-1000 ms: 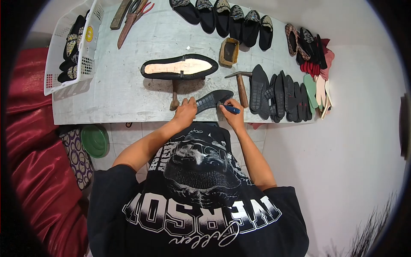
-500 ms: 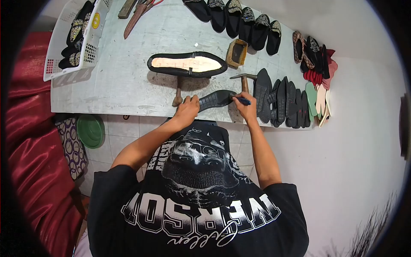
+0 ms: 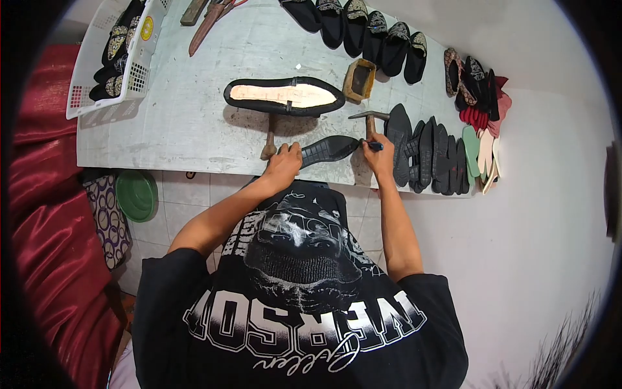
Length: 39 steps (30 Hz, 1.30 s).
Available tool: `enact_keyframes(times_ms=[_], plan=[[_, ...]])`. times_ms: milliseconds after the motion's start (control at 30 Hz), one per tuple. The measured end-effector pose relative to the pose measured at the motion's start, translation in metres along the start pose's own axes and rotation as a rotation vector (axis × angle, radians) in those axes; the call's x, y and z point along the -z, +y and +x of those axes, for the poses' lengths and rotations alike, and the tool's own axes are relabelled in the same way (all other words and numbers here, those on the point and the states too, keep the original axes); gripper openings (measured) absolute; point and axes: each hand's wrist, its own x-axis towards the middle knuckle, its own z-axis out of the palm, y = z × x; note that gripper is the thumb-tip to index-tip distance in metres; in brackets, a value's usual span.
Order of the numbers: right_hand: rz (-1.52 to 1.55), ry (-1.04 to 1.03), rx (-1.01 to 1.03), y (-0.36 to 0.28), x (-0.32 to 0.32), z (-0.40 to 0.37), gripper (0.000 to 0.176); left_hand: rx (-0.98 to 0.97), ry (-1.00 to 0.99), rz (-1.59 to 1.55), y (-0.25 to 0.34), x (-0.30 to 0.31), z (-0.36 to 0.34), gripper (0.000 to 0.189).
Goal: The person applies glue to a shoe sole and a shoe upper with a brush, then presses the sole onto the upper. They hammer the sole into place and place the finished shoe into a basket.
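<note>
the sole lies tread up at the near edge of the table, stretched between the two hands. the left hand is closed on the sole's left end, fingers over the top, pressing it to the table. the sole's pointed tip reaches right, up to the right hand. that hand is clenched around a blue pen, whose tip sits at the sole's tip; i cannot tell whether the two touch.

just beyond the right hand lies a hammer, its head pointing left. to the right of it a row of black soles stands packed on edge, close beside the right hand's knuckles. beyond the sole a black shoe sits bottom up on a stand, its pale insole showing; the foot of the stand is just left of the left hand. a small box stands by the shoe's toe. at the table's far edge lies a line of black slippers. a white basket with more slippers sits on the far left corner.
</note>
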Motion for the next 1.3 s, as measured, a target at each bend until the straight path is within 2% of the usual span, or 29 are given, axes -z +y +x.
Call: enact_keyframes(times_ms=[33,100,267,333,533,667,733,800,867,1000,1067,1133,1167,1233,1267,1300], plan=[[0.000,0.000,0.001,-0.004,0.002,-0.001,0.020,0.003,-0.005,0.002,0.001,0.001,0.001,0.069],[0.211,0.006,-0.120,-0.016,0.005,-0.002,0.020,0.012,-0.008,0.003,0.001,0.003,0.002,0.069],[0.269,-0.019,-0.156,-0.015,-0.006,-0.005,0.019,0.011,-0.011,-0.004,0.001,0.003,0.002,0.068],[0.085,0.045,-0.034,-0.016,-0.007,0.000,0.017,0.009,-0.012,0.001,0.001,0.003,0.002,0.067],[-0.051,0.106,-0.018,-0.055,-0.045,-0.009,0.011,-0.003,-0.021,0.018,0.003,0.004,0.005,0.065],[0.039,0.059,0.018,-0.075,-0.054,-0.012,0.011,0.017,-0.046,0.016,0.009,0.013,0.006,0.064],[0.291,-0.034,0.066,-0.069,-0.051,-0.009,0.011,0.013,-0.037,0.016,0.008,0.011,0.007,0.063],[0.262,-0.004,0.120,-0.053,-0.042,-0.005,0.017,0.016,-0.026,0.013,0.007,0.008,0.007,0.063],[0.075,0.154,0.042,-0.041,-0.036,-0.004,0.017,0.011,-0.006,0.012,0.005,0.005,0.005,0.060],[-0.023,0.144,-0.064,-0.060,-0.050,-0.012,0.012,0.019,-0.028,0.049,0.004,0.001,0.009,0.058],[0.109,0.138,0.002,-0.074,-0.067,-0.016,0.013,0.022,-0.038,0.057,0.007,0.002,0.008,0.057],[0.089,0.050,0.022,-0.085,-0.065,-0.015,0.013,0.027,-0.055,0.060,0.011,0.004,0.009,0.055],[0.092,0.055,0.020,-0.079,-0.061,-0.012,0.013,0.039,-0.065,0.064,0.011,0.007,0.010,0.053],[0.303,-0.041,-0.020,-0.061,-0.043,-0.003,0.013,0.028,-0.033,0.049,0.009,0.004,0.009,0.051],[0.321,-0.010,-0.092,-0.058,-0.037,-0.001,0.013,0.023,0.000,0.026,0.008,0.001,0.008,0.049],[0.292,0.008,-0.070,-0.055,-0.037,0.001,0.012,0.030,-0.004,0.023,0.009,0.000,0.008,0.049]])
